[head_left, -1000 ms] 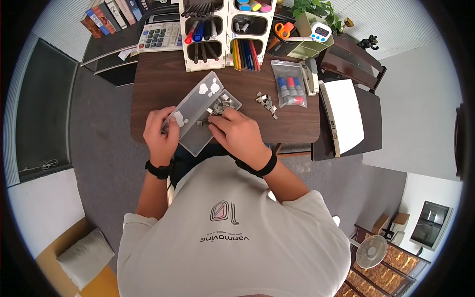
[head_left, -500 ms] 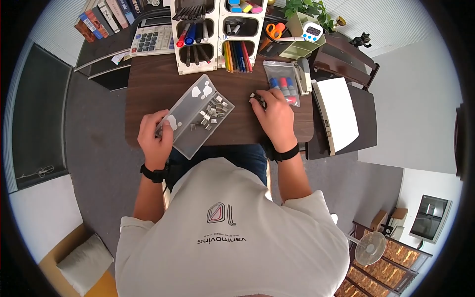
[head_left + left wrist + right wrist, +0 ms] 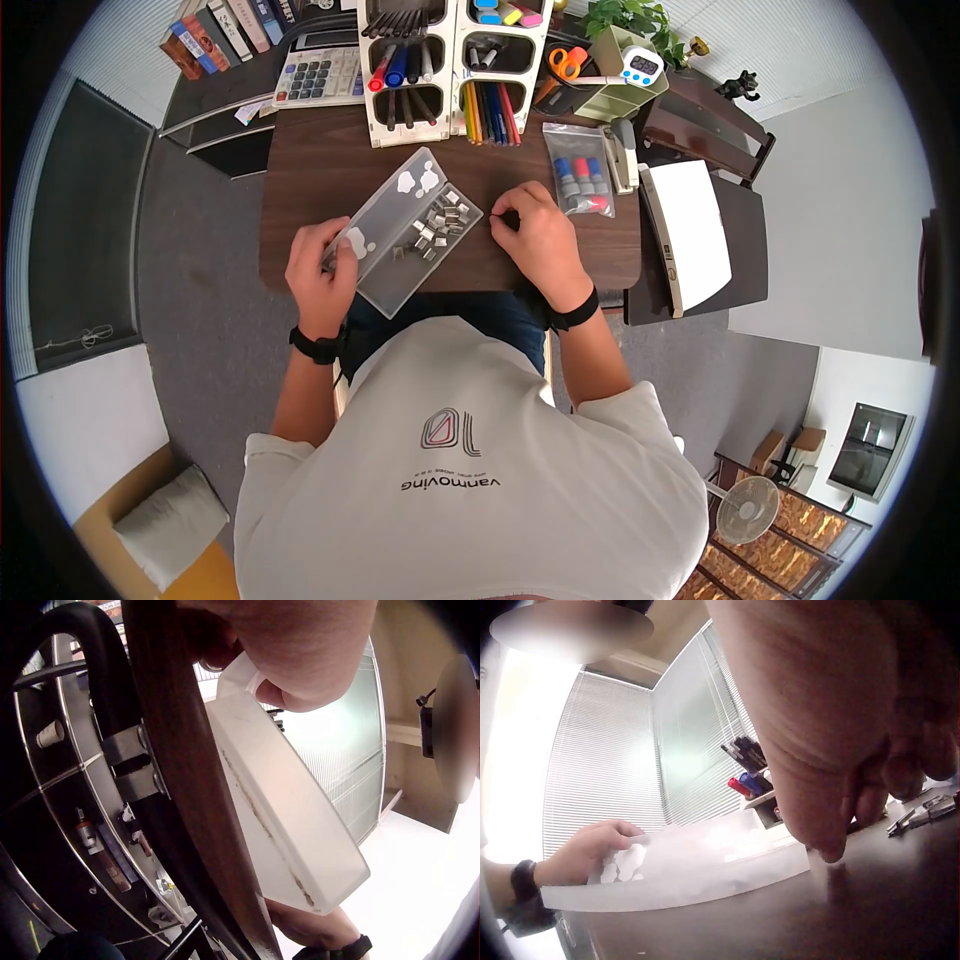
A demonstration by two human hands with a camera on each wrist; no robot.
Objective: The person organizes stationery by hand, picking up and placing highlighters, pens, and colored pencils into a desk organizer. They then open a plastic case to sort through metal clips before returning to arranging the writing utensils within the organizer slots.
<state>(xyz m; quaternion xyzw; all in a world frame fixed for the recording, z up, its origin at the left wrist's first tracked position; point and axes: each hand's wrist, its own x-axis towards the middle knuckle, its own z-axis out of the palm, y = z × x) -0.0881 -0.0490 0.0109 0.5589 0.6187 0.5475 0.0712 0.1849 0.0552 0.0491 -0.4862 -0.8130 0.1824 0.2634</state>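
Observation:
An opened clear plastic case [image 3: 385, 285] with white cloud-shaped patches on its lid lies slanted on the table, reaching past the front edge. Small silvery metal clips [image 3: 437, 228] are scattered inside it. My left hand [image 3: 325, 275] grips the lid's left end, thumb on the inner face; the left wrist view shows the case wall [image 3: 292, 810] below this hand. To the right of the case, my right hand [image 3: 543, 245] is low over the table with bent fingers. Metal clips [image 3: 926, 815] lie on the tabletop beside those fingers. I cannot tell whether the fingers hold any.
A zip bag [image 3: 580, 170] of blue and red capped items lies beyond my right hand, beside a stapler [image 3: 622, 155]. Pen organisers [image 3: 405, 75] and a calculator [image 3: 318, 78] stand at the back. A white box [image 3: 690, 235] lies right of the table [image 3: 310, 160].
My right hand has left the case, gone right to the loose clips, then shifted slightly back left and nearer. The left hand has kept its grip on the lid.

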